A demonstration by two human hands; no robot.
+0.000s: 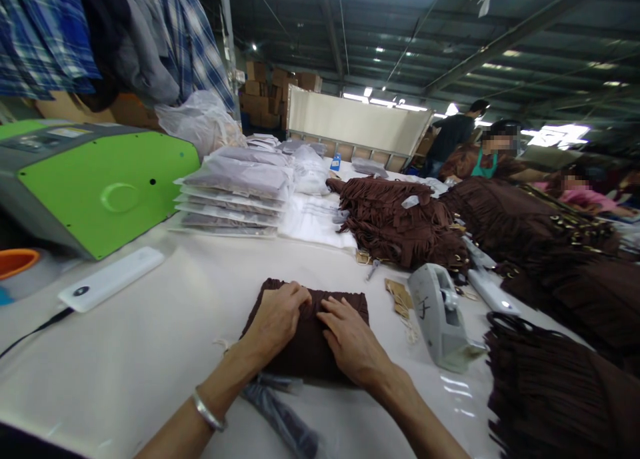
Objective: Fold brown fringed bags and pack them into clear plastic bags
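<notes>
A dark brown fabric item point(313, 349), folded into a flat rectangle, lies on the white table in front of me. My left hand point(281, 312) rests on its upper left part, fingers curled together against the cloth; whether they pinch a bit of it is hidden. On its right half lies my right hand point(353, 335), palm down with the fingers spread. Below the item is a dark strap-like piece in clear plastic point(283, 415). Brown paper tags with string point(399, 294) lie to the right, beside a grey tape dispenser point(443, 319).
Packed bags point(233, 189) are stacked at the back, left of piled brown fringed pieces point(400, 222). A green machine point(115, 185) and a white device point(113, 279) stand left. More brown fringed goods point(560, 385) fill the right side. People point(495, 155) are at the back right.
</notes>
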